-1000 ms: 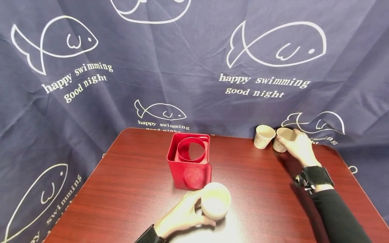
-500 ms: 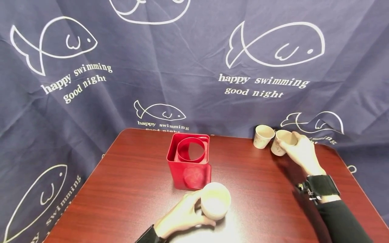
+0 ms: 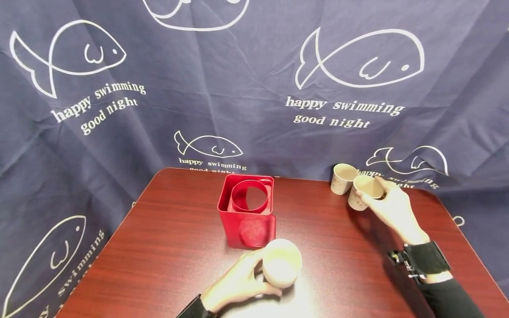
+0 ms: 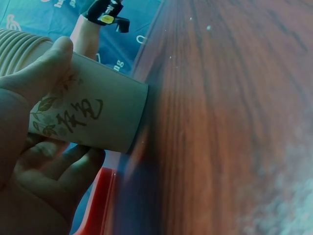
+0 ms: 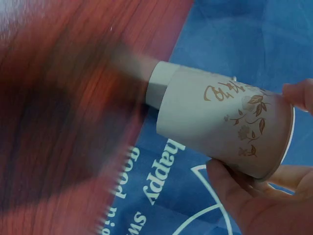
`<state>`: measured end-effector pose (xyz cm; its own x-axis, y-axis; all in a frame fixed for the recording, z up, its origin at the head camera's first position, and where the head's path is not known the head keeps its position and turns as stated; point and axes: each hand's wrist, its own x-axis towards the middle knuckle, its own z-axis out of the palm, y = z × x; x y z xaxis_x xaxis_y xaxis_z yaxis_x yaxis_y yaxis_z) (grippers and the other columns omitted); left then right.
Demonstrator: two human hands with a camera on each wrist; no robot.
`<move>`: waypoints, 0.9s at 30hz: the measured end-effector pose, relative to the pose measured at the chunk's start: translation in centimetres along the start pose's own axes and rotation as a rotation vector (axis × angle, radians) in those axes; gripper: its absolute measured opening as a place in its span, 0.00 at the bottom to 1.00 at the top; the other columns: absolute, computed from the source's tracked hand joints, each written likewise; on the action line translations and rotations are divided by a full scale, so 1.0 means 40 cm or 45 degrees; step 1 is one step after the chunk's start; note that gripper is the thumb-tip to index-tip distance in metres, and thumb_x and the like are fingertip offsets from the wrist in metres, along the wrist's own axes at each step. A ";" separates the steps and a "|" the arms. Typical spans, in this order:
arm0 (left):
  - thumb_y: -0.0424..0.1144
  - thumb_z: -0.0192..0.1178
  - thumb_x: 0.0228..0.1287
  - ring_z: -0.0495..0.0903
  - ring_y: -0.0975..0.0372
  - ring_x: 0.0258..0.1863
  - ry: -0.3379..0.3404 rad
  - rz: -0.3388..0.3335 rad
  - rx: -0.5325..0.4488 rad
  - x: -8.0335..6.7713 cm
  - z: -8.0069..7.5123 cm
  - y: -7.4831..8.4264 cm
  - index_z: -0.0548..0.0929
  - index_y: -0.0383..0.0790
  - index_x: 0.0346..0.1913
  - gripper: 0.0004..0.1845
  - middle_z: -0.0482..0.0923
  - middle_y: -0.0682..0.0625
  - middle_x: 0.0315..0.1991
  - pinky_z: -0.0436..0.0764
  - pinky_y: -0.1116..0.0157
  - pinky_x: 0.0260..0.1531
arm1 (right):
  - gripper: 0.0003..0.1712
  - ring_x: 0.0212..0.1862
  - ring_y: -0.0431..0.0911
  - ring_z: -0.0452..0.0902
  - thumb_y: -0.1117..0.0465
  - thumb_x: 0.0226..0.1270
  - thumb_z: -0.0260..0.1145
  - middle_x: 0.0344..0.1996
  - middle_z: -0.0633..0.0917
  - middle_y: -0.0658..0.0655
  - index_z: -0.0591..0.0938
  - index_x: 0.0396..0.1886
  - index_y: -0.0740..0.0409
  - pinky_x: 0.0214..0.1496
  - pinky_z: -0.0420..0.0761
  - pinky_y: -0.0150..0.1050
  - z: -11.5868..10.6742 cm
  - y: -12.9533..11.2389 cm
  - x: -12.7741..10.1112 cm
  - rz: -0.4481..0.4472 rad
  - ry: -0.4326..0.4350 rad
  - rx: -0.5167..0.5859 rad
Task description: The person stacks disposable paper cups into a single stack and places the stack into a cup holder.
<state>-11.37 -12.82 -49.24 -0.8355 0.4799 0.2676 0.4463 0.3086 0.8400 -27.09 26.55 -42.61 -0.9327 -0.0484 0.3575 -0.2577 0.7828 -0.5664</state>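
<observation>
One navy curtain (image 3: 258, 92), printed with white fish and lettering, hung behind the wood-grained, red-brown table (image 3: 171, 247). Red open-topped box (image 3: 238, 229) stood mid-table, a round red ring (image 3: 240, 196) inside. Left hand (image 3: 236, 282): fingers and thumb wrapped round a stack of paper cups (image 3: 282, 269), near side, just right of the box's front. Right hand (image 3: 391, 207): a flower-printed cup (image 3: 357, 201) gripped near its rim, far right. Another cup (image 3: 341, 184) stood just beside that one, near the curtain.
</observation>
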 end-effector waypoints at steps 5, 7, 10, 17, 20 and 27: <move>0.49 0.82 0.50 0.82 0.69 0.55 -0.001 -0.026 0.021 0.000 0.000 0.002 0.73 0.61 0.70 0.43 0.83 0.64 0.58 0.79 0.62 0.63 | 0.42 0.53 0.65 0.77 0.50 0.64 0.75 0.55 0.80 0.75 0.73 0.68 0.72 0.50 0.73 0.47 -0.005 -0.023 -0.020 -0.032 -0.009 0.017; 0.49 0.82 0.50 0.82 0.70 0.55 -0.001 -0.029 0.025 0.000 0.000 0.004 0.73 0.61 0.70 0.43 0.83 0.64 0.57 0.80 0.62 0.63 | 0.41 0.54 0.64 0.77 0.51 0.63 0.75 0.56 0.80 0.74 0.73 0.68 0.71 0.50 0.71 0.41 -0.008 -0.033 -0.028 -0.045 -0.007 0.024; 0.49 0.82 0.50 0.82 0.69 0.55 -0.003 -0.029 0.020 -0.001 -0.001 0.005 0.73 0.61 0.70 0.43 0.83 0.64 0.58 0.79 0.62 0.64 | 0.40 0.52 0.62 0.78 0.54 0.61 0.76 0.56 0.81 0.72 0.74 0.68 0.70 0.48 0.69 0.33 -0.011 -0.050 -0.039 -0.081 0.000 0.030; 0.51 0.82 0.50 0.82 0.69 0.55 -0.004 -0.039 0.018 0.001 0.000 0.005 0.73 0.61 0.70 0.43 0.83 0.64 0.58 0.79 0.62 0.64 | 0.43 0.52 0.60 0.77 0.51 0.59 0.78 0.59 0.80 0.70 0.74 0.69 0.68 0.46 0.68 0.28 -0.013 -0.089 -0.060 -0.113 -0.002 0.021; 0.50 0.82 0.49 0.81 0.68 0.56 -0.002 -0.040 0.010 0.002 0.000 0.004 0.72 0.62 0.71 0.44 0.82 0.64 0.58 0.78 0.62 0.65 | 0.43 0.51 0.58 0.78 0.52 0.57 0.80 0.59 0.81 0.68 0.75 0.68 0.67 0.46 0.67 0.25 -0.009 -0.100 -0.067 -0.145 0.009 0.031; 0.51 0.81 0.50 0.82 0.70 0.54 0.002 -0.045 0.038 0.000 0.002 0.004 0.73 0.61 0.69 0.42 0.83 0.64 0.57 0.80 0.62 0.63 | 0.41 0.48 0.53 0.77 0.56 0.54 0.81 0.55 0.83 0.64 0.78 0.66 0.65 0.45 0.67 0.20 -0.003 -0.133 -0.081 -0.247 0.032 0.043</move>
<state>-11.28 -12.71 -49.13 -0.8515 0.4669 0.2385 0.4256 0.3502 0.8344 -22.68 22.61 -40.67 -0.8582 -0.1806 0.4806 -0.4409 0.7388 -0.5098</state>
